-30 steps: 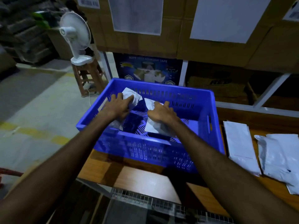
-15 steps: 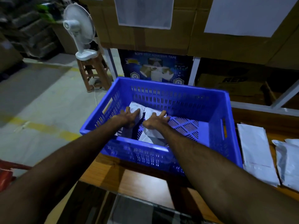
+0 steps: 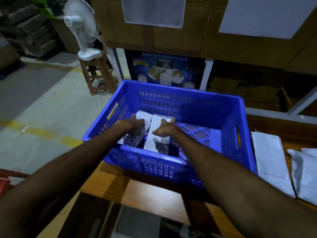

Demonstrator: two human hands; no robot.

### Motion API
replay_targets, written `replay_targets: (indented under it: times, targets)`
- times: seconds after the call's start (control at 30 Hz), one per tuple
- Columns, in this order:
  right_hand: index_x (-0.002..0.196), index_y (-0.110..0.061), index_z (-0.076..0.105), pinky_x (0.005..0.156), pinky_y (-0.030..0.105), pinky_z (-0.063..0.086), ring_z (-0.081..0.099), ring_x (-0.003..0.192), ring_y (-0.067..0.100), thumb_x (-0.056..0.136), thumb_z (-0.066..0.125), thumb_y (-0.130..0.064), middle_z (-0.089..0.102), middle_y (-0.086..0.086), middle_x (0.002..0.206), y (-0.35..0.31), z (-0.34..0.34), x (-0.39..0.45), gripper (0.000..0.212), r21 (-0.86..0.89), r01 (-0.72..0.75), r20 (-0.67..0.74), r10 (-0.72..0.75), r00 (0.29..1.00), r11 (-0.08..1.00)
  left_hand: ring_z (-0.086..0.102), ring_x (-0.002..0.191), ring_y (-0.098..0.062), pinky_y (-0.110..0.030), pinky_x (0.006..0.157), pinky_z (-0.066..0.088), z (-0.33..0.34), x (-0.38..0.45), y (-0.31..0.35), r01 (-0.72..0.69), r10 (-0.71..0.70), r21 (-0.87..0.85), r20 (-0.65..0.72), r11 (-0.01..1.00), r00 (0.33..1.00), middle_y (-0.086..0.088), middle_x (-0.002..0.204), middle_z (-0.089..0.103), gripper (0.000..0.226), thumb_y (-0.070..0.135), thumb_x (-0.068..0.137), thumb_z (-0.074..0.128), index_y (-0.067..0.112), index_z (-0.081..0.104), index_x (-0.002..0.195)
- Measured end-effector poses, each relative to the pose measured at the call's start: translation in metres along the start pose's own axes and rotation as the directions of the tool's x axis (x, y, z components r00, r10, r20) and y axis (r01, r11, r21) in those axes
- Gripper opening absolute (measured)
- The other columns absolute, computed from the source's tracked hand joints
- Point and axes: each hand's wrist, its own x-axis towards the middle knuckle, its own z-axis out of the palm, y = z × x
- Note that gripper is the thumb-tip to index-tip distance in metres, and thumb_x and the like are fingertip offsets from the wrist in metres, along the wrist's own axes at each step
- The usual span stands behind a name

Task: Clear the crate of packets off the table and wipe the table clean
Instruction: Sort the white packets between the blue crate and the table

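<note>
The blue slotted crate (image 3: 188,98) stands on the wooden table (image 3: 151,200), near its left end. Two white packets lie side by side in the crate's left half. My left hand (image 3: 135,125) curls over the left packet (image 3: 145,116) and grips it. My right hand (image 3: 164,128) lies flat on top of the right packet (image 3: 155,121), fingers spread and thumb out. The right half of the crate floor is bare.
Two more white packets (image 3: 269,160) (image 3: 305,172) lie on the table right of the crate. A white fan (image 3: 80,23) sits on a wooden stool (image 3: 97,73) at the far left. Cardboard boxes and a blue tape carton (image 3: 164,69) fill the shelves behind. Floor lies left of the table.
Both hands have gone down into the crate with the packets, which now lie flatter on its floor. The view has shifted left and closer.
</note>
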Motion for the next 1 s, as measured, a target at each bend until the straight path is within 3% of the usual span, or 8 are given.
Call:
replay_targets:
  times: [0.03,0.13,0.3,0.37,0.47,0.6,0.9,1.0]
  targets:
    - [0.164,-0.017,0.017,0.119,0.053,0.037,0.025,0.153,0.048,0.094,0.060,-0.062,-0.003,0.019,0.173,0.004,-0.007,-0.008,0.094,-0.001,0.022,-0.017,-0.022,1.000,1.000,0.043,0.146,-0.044,-0.056,0.118,0.039,-0.004,-0.015,0.002,-0.006,0.006,0.015,-0.026,1.000,1.000,-0.019,0.160,0.042,0.065,0.045,0.105,0.052,0.018,0.035,0.161]
    - [0.158,-0.022,0.039,0.116,0.052,0.041,0.043,0.145,0.039,0.094,0.055,-0.069,0.035,0.011,0.166,0.021,-0.029,-0.047,0.082,0.000,0.115,-0.134,-0.114,0.984,0.993,0.042,0.147,-0.038,-0.040,0.115,0.040,-0.040,-0.069,0.028,-0.064,0.045,-0.163,-0.118,0.985,0.992,-0.019,0.160,0.043,0.067,0.035,0.107,0.058,0.013,0.031,0.164]
    - [0.142,-0.032,0.058,0.104,0.047,0.051,0.064,0.122,0.027,0.095,0.058,-0.067,0.069,-0.005,0.129,0.070,-0.039,-0.137,0.059,0.241,0.278,-0.357,-0.181,0.916,0.930,0.057,0.132,-0.028,-0.030,0.097,0.039,-0.038,-0.156,0.044,-0.272,0.172,-0.281,-0.336,0.920,0.926,-0.008,0.153,0.054,0.057,0.038,0.106,0.059,0.022,0.045,0.159]
    - [0.136,-0.034,0.063,0.096,0.042,0.054,0.069,0.105,0.016,0.096,0.064,-0.057,0.070,-0.017,0.107,0.086,-0.034,-0.177,0.046,0.347,0.378,-0.463,-0.194,0.865,0.858,0.063,0.114,-0.021,-0.030,0.092,0.043,-0.025,-0.181,0.057,-0.384,0.215,-0.305,-0.466,0.871,0.858,-0.004,0.138,0.063,0.051,0.040,0.105,0.061,0.026,0.052,0.154]
    - [0.125,-0.037,0.068,0.086,0.031,0.058,0.070,0.090,0.001,0.097,0.069,-0.041,0.072,-0.017,0.099,0.106,-0.021,-0.230,0.028,0.437,0.501,-0.592,-0.181,0.786,0.747,0.063,0.100,-0.009,-0.027,0.090,0.049,-0.006,-0.211,0.087,-0.555,0.252,-0.352,-0.624,0.754,0.739,0.007,0.122,0.068,0.044,0.045,0.102,0.060,0.027,0.065,0.142]
    - [0.115,-0.035,0.073,0.072,0.012,0.051,0.069,0.095,-0.003,0.097,0.071,-0.024,0.074,-0.019,0.101,0.129,0.003,-0.282,0.021,0.436,0.553,-0.699,-0.120,0.705,0.710,0.066,0.116,-0.015,-0.032,0.104,0.050,0.017,-0.237,0.132,-0.690,0.249,-0.357,-0.749,0.630,0.614,0.001,0.124,0.070,0.037,0.036,0.101,0.060,0.017,0.072,0.130]
    - [0.120,-0.026,0.075,0.075,0.025,0.057,0.070,0.101,0.004,0.098,0.068,-0.030,0.073,-0.017,0.103,0.222,0.055,-0.324,0.023,0.444,0.397,-0.743,0.082,0.664,0.803,0.060,0.122,-0.009,-0.035,0.100,0.051,0.076,-0.250,0.238,-0.722,0.367,-0.458,-0.643,0.519,0.672,0.012,0.129,0.064,0.034,0.034,0.104,0.061,0.027,0.068,0.136]
    - [0.119,-0.029,0.075,0.075,0.022,0.057,0.069,0.102,0.003,0.099,0.067,-0.032,0.074,-0.017,0.104,0.257,0.060,-0.332,0.022,0.468,0.349,-0.748,0.154,0.645,0.812,0.059,0.121,-0.011,-0.037,0.098,0.051,0.089,-0.247,0.277,-0.741,0.455,-0.437,-0.594,0.510,0.663,0.012,0.132,0.060,0.037,0.038,0.106,0.056,0.030,0.063,0.141]
